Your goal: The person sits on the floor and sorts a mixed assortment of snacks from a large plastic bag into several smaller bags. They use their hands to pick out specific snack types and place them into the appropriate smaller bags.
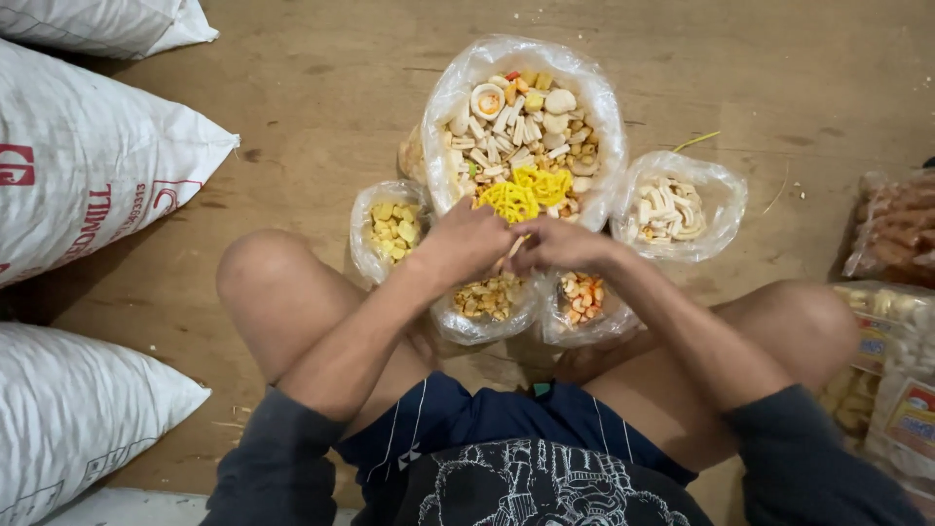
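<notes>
The person is sitting cross-legged on a wooden floor [321,88], with both forearms reaching forward between the knees. Nearest the body, two small clear bags are lying side by side: one bag of tan snack pieces [484,304] and one bag of orange-and-white pieces [584,302]. Directly above these, the left hand [466,244] and the right hand [557,244] are meeting, knuckles up and fingers curled inward; both are pinching a thin pale stick-shaped piece [513,251] between their fingertips. The hands are hovering at the near rim of the large clear bag [458,93], which is standing open and is holding mixed pale crackers with a cluster of yellow curly pieces [526,190] at its near edge. A small bag of yellow chunks [388,229] is resting to the left of the large bag, and a bag of white strips [677,206] is resting to the right. White woven sacks [88,166] are lying along the left, and packaged snacks [891,321] are lying at the right edge.
</notes>
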